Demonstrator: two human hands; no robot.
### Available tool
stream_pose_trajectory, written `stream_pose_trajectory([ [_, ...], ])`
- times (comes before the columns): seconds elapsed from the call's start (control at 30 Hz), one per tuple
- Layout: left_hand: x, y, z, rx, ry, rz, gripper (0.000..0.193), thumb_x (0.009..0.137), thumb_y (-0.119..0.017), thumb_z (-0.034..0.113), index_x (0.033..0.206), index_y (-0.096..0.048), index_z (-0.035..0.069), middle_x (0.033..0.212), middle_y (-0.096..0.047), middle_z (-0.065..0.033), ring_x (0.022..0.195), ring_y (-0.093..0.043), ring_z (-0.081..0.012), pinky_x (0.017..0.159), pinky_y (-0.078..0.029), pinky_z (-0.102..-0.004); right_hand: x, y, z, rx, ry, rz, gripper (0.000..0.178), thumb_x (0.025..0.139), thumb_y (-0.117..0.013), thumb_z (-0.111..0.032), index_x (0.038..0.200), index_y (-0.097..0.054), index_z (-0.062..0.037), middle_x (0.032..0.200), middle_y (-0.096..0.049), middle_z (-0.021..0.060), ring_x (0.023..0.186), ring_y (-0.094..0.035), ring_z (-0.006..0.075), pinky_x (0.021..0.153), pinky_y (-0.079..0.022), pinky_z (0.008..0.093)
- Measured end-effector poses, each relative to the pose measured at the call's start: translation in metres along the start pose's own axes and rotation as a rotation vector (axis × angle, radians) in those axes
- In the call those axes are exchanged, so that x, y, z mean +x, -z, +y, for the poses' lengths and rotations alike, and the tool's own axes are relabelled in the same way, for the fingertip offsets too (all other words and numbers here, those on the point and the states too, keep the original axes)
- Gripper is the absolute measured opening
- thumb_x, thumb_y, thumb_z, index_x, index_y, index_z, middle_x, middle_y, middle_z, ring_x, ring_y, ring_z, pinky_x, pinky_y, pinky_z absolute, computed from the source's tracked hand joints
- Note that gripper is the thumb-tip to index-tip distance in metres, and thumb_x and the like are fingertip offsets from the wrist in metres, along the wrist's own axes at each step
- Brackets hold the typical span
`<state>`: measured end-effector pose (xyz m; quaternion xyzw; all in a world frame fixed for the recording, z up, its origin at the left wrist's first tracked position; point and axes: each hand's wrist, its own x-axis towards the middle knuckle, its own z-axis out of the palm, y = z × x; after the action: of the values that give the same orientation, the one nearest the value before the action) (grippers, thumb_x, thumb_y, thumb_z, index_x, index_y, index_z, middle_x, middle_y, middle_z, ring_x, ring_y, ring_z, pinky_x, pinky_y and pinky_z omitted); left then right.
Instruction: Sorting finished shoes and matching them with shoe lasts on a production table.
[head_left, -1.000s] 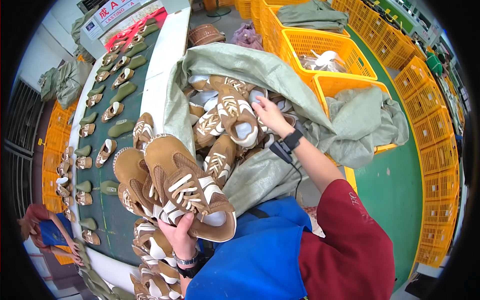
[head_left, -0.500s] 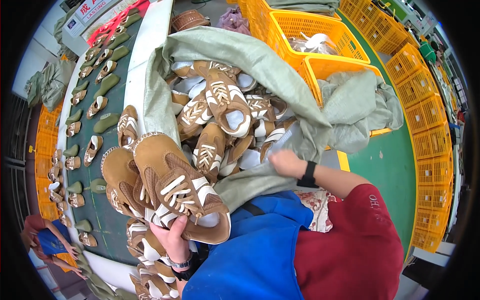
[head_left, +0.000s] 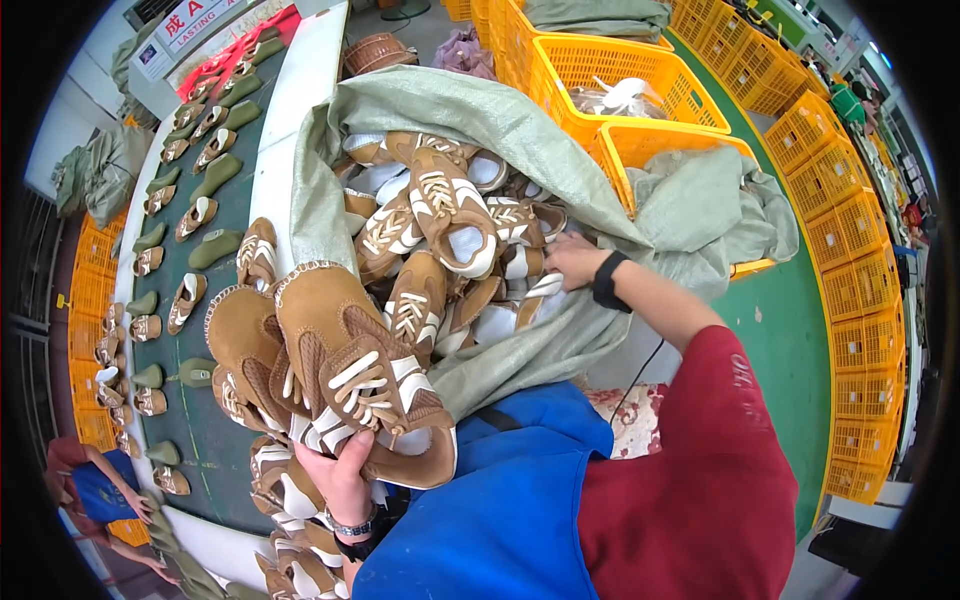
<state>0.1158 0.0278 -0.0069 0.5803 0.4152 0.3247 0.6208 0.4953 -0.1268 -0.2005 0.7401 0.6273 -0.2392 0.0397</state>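
Observation:
My left hand (head_left: pixel 345 480) is closed round a few brown-and-white shoe uppers, thumb on top. The front shoe upper (head_left: pixel 340 335) has white laces and a stitched toe edge, with another brown upper (head_left: pixel 243 335) behind it. Ahead of me a grey-green woven sack (head_left: pixel 430 90) lies with its mouth wide, full of the same kind of shoe uppers (head_left: pixel 445 205). At the sack's right side my right hand (head_left: pixel 575 262) has its fingers curled on a shoe upper (head_left: pixel 540 288) in the pile; fingertips are partly hidden.
To the left a dark green conveyor (head_left: pixel 240 290) carries shoe uppers and green lasts in rows. More uppers (head_left: pixel 300 560) are heaped by my left forearm. Yellow crates (head_left: pixel 620 60) stand beyond the sack, others along the right. A co-worker (head_left: pixel 95 485) is at the far lower left.
My right hand has moved farther from me, from the sack's near right edge onto the uppers inside. The sack's near edge has sagged outward. My left hand keeps its hold.

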Motion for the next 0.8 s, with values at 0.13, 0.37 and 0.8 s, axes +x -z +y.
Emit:
stream_pose_trajectory([
  [0.13,0.001,0.007,0.004,-0.069,0.014,-0.015,0.059,0.065,-0.061,0.01,0.119,-0.038,-0.001,0.107,-0.052,-0.0109,0.095,-0.052,-0.0198,0.086,-0.041,-0.0303,-0.029,0.106,-0.032,0.413,-0.082,0.343,0.035,0.064,-0.068,-0.032,0.087,-0.059,-0.007,0.084,-0.062,0.0123,0.075,-0.058,0.0305,0.068,-0.046,0.0358],
  [0.37,0.01,0.038,-0.015,-0.62,0.189,-0.18,0.049,0.067,-0.053,0.016,0.11,-0.048,-0.006,0.098,-0.059,-0.0155,0.09,-0.059,-0.0248,0.08,-0.049,-0.0351,-0.029,0.141,-0.102,1.26,-0.02,0.437,0.036,0.093,-0.042,-0.029,0.096,-0.058,0.0031,0.085,-0.06,0.0015,0.078,-0.05,0.0072,0.073,-0.042,0.0234],
  [0.8,0.017,0.033,0.021,-0.614,0.102,0.011,0.04,0.084,-0.043,0.031,0.107,-0.054,0.001,0.099,-0.061,-0.0122,0.087,-0.06,-0.0234,0.078,-0.049,-0.0343,-0.035,0.172,-0.187,0.826,0.442,0.175,0.023,0.091,-0.046,-0.021,0.087,-0.055,-0.0004,0.069,-0.057,0.0106,0.068,-0.057,0.0152,0.06,-0.042,0.0293],
])
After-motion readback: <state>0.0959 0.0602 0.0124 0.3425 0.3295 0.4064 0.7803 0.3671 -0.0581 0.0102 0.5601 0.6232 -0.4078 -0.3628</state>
